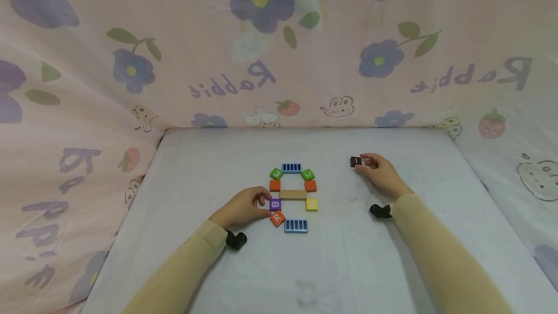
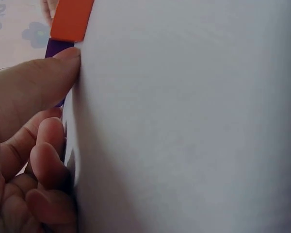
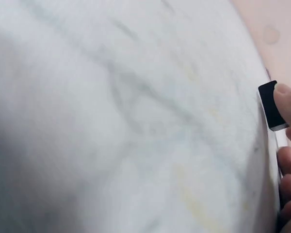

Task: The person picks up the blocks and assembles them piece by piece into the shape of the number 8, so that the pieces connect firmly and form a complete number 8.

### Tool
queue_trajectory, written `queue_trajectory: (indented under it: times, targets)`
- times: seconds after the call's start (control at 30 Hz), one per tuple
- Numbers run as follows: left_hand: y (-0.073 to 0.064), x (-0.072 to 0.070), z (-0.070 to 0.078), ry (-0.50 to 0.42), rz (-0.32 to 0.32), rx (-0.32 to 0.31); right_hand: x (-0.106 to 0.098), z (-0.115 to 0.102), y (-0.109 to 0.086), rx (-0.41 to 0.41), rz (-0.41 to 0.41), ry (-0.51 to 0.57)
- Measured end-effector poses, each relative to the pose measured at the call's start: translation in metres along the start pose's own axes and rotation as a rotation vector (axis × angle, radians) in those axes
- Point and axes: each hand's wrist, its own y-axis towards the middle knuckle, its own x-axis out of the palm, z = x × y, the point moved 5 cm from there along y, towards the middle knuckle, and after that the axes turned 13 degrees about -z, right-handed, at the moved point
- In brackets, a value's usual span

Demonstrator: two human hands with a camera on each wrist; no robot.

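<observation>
Illumination is soft, diffuse and even; no single source direction can be determined. The head view is moderately bright and sharp at centre, with wide-angle curvature toward the edges. Shadows are faint and short. No glare is present. Both wrist views are largely out of focus, and the right wrist view darkens toward its lower left corner.

White table (image 1: 348,265) bears coloured blocks (image 1: 293,195) (one dark block (image 1: 355,161) apart).
</observation>
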Motion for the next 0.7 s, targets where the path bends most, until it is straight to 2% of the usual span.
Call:
queue_trajectory:
  times: [0.4,0.7]
  targets:
    - [-0.0014,-0.0004,0.002,-0.029,-0.012,-0.021,0.0048,0.0028,0.0033,-0.018,0.051,-0.029]
    - [0.0004,0.0002,0.0018,-0.021,-0.017,-0.021,0.0057,0.001,0.002,-0.004,0.051,-0.015]
